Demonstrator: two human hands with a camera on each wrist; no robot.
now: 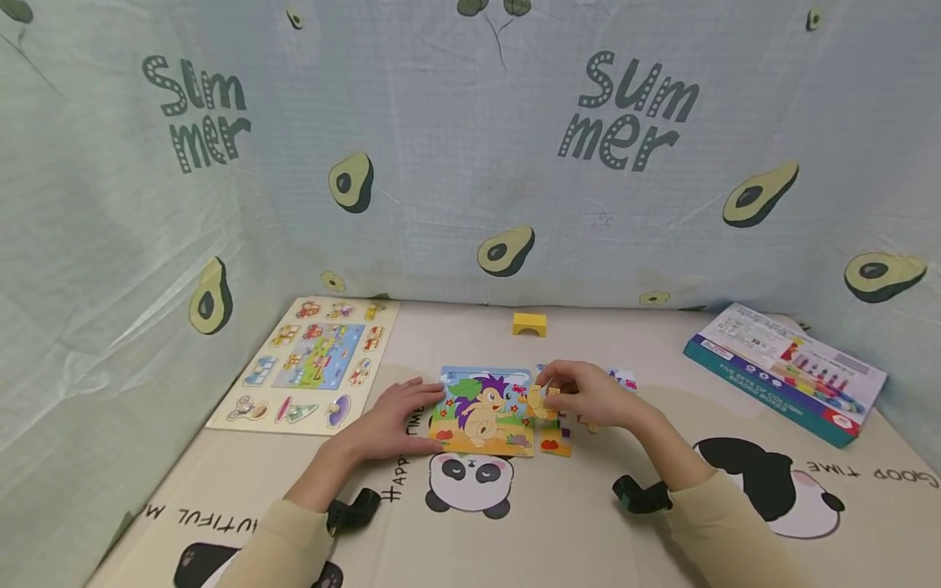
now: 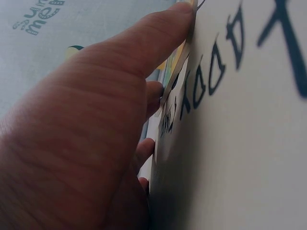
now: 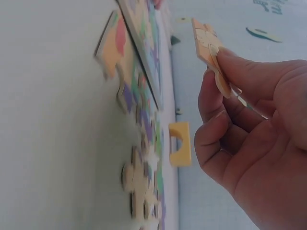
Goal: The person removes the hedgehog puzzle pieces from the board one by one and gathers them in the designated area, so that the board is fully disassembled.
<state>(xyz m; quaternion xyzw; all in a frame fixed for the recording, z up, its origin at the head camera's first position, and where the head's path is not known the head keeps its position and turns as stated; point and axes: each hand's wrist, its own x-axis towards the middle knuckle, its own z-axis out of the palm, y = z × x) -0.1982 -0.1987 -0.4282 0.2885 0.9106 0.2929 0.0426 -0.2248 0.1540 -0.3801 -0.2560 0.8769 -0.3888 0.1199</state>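
Note:
A hedgehog picture puzzle (image 1: 481,412) lies flat on the table. My left hand (image 1: 400,420) rests at its left side, fingers spread, with the thumb touching the board's edge (image 2: 180,60) in the left wrist view. Over the puzzle's right side, my right hand (image 1: 588,396) pinches a yellow-orange jigsaw piece (image 3: 205,40) between thumb and fingers, raised off the table. Beneath and beside that hand lie several loose jigsaw pieces (image 1: 555,443), partly hidden by it in the head view. Some of them (image 3: 139,184) show plain wooden surfaces.
A yellow arch block (image 1: 529,324) stands behind the puzzle. At the left lies a larger board with vehicle pictures (image 1: 294,416). A teal-sided box (image 1: 779,408) is at the right. Fabric walls with avocado prints (image 1: 441,163) enclose the table's back and sides.

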